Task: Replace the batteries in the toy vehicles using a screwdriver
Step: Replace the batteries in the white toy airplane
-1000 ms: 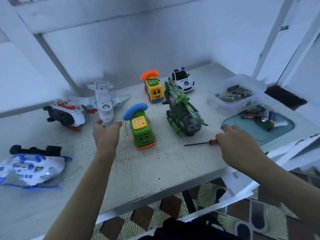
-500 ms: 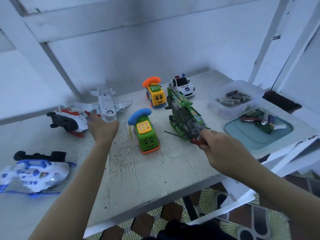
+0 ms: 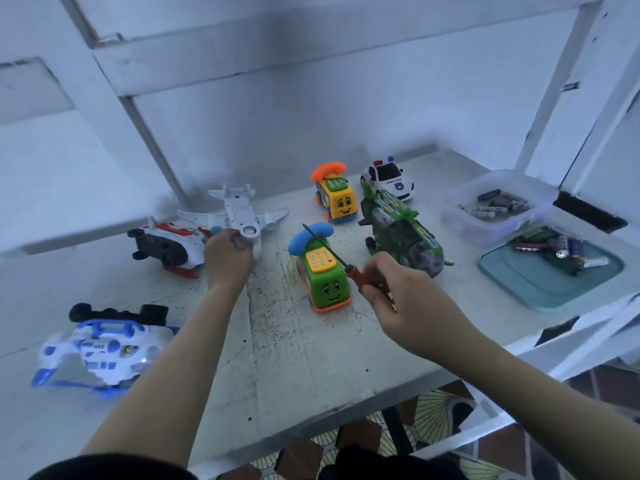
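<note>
The left hand [image 3: 228, 252] reaches forward with the arm nearly straight, fingers curled over the nose of the white toy plane [image 3: 242, 216], which lies belly-up on the white table [image 3: 304, 358]. The right hand [image 3: 405, 306] is raised above the table, wrist bent inward, fingers pinched around the red handle of the screwdriver [image 3: 341, 263] — its dark shaft slants up and left across the green toy phone-car [image 3: 323, 275]. A green helicopter [image 3: 403, 233] sits just behind that hand. Loose batteries [image 3: 495, 206] lie in a clear tub at the table's right — well apart from both hands.
</note>
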